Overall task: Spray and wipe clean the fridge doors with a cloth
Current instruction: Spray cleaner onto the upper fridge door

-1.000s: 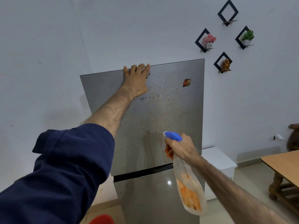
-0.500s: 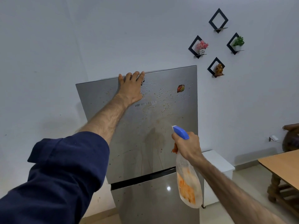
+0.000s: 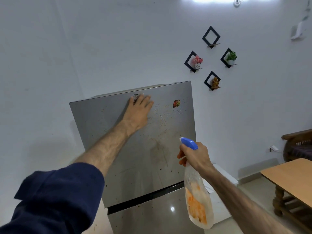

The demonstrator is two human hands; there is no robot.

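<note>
Against the white wall stands the grey fridge, its upper door (image 3: 135,149) speckled with spray droplets and brown streaks, the lower door (image 3: 152,218) beneath a dark gap. High on the upper door, the left hand (image 3: 139,112) lies flat with fingers straight and spread, pressing the metal beside a small label; no cloth can be made out under it. A red sticker (image 3: 176,103) sits to its right. Lower, in front of the door, the right hand (image 3: 194,156) grips the neck of a spray bottle (image 3: 197,196), fingers curled round it below the blue nozzle, orange liquid inside. At far right is a wooden desk (image 3: 290,176).
</note>
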